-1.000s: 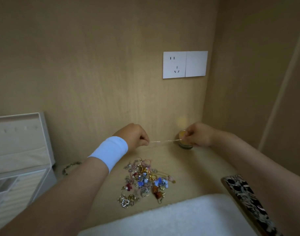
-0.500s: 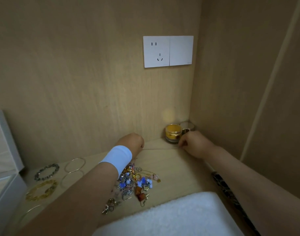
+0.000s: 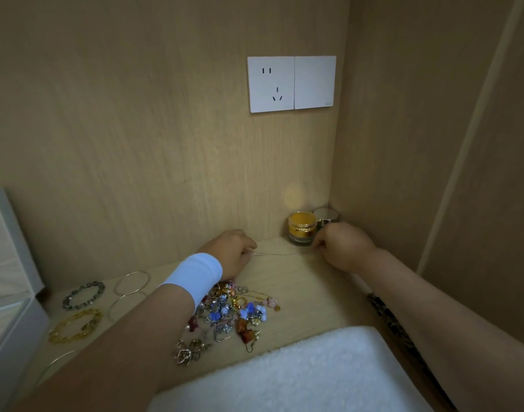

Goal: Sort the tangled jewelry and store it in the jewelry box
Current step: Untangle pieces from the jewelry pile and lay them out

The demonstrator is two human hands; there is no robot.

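**Fine chain drawn straight at the back of the tabletop**

Head view: the left hand (image 3: 234, 254) and the right hand (image 3: 341, 248) each pinch one end of a thin chain (image 3: 278, 254). It runs taut between them near the back edge of the tabletop (image 3: 299, 281); whether it touches the wood I cannot tell. The right hand sits just beside a gold jar (image 3: 302, 230) in the back right corner. The tangled pile (image 3: 234, 313) lies toward the front edge, partly under the left forearm. Sorted bracelets (image 3: 83, 295) lie toward the left edge, near the jewelry box (image 3: 8, 292).

The step in hand looks like checking the chain for knots. Light tension suits such fine links. It should then travel by both ends, well clear of the pile, so it does not snag again.
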